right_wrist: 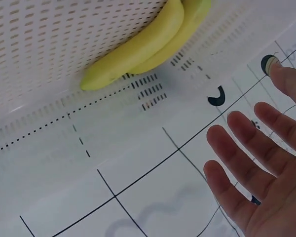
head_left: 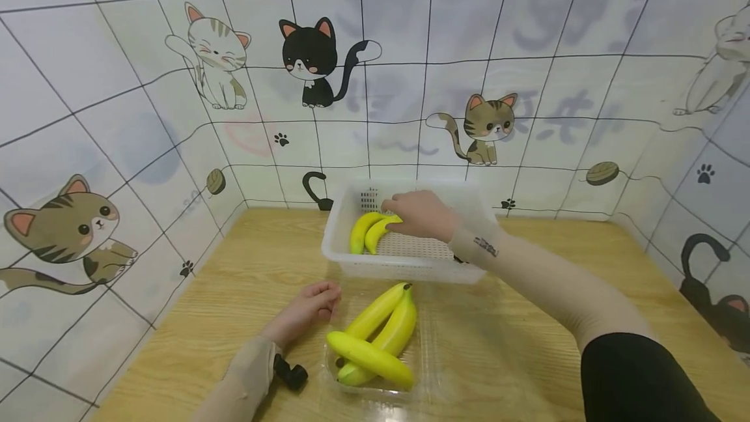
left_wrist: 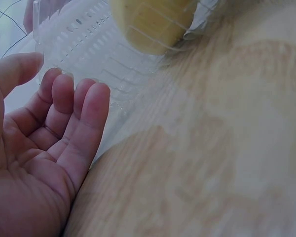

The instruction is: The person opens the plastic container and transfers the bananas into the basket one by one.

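My right hand [head_left: 422,215] is over the white perforated basket [head_left: 404,270], beside two yellow bananas [head_left: 363,233] lying at its left end. In the right wrist view its fingers [right_wrist: 246,153] are spread and relaxed, with nothing between them. Nearer to me, a clear plastic box [head_left: 430,344] contains three bananas, one banana [head_left: 370,358] lying crosswise over the others. At the box's left edge, my left hand [head_left: 307,311] has loosely bent fingers [left_wrist: 91,106] right at the clear wall; the thumb stands a little apart from them.
The wood-grain table [head_left: 269,239] carries both containers, the basket behind the clear box. A white wall covering [head_left: 398,90] with black grid lines and cartoon cats rises behind the table and along both sides. A black device [head_left: 290,373] sits at my left wrist.
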A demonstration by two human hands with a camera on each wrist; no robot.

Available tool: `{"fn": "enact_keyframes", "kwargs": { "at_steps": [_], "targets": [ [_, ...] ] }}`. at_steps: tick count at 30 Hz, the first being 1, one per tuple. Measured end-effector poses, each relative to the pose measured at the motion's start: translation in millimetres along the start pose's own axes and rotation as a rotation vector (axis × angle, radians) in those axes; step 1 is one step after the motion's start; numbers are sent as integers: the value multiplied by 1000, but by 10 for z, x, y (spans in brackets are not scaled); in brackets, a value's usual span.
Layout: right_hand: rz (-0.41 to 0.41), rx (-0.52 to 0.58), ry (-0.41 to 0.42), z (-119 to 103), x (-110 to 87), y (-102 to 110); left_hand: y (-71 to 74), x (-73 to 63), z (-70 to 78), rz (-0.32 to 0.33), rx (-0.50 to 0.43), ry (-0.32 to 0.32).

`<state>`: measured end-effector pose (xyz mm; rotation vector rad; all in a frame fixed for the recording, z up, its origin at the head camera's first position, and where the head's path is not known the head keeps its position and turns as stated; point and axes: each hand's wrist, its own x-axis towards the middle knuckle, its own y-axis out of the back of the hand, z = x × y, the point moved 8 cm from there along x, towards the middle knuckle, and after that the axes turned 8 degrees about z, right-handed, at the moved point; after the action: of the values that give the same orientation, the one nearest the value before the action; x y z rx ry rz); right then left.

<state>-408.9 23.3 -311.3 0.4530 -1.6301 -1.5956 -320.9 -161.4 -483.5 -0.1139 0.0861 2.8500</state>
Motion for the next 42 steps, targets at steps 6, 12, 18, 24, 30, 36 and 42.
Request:
{"fn": "enact_keyframes", "kwargs": {
  "at_steps": [6, 12, 18, 24, 30, 36, 42],
  "targets": [
    [112, 15, 162, -332, -192, 154, 16, -2, -7, 8, -8, 3],
    [116, 0, 244, -550, -337, 146, 5, 0, 3, 0, -26, 0],
    [163, 15, 345, -757, -494, 100, -4, 2, -18, -8, -39, 3],
    [186, 37, 455, -1026, -700, 25, 8, 4, -22, -1, -28, 15],
    [195, 30, 577, -1233, -857, -51, 10, 8, -7, -14, -39, 11],
    [175, 22, 708, -1352, -994, -118, -4, 13, -3, -33, -53, 5],
    [98, 64, 792, -1445, -1092, -189, -9, 10, -7, -37, -55, 14]
  ]
}}
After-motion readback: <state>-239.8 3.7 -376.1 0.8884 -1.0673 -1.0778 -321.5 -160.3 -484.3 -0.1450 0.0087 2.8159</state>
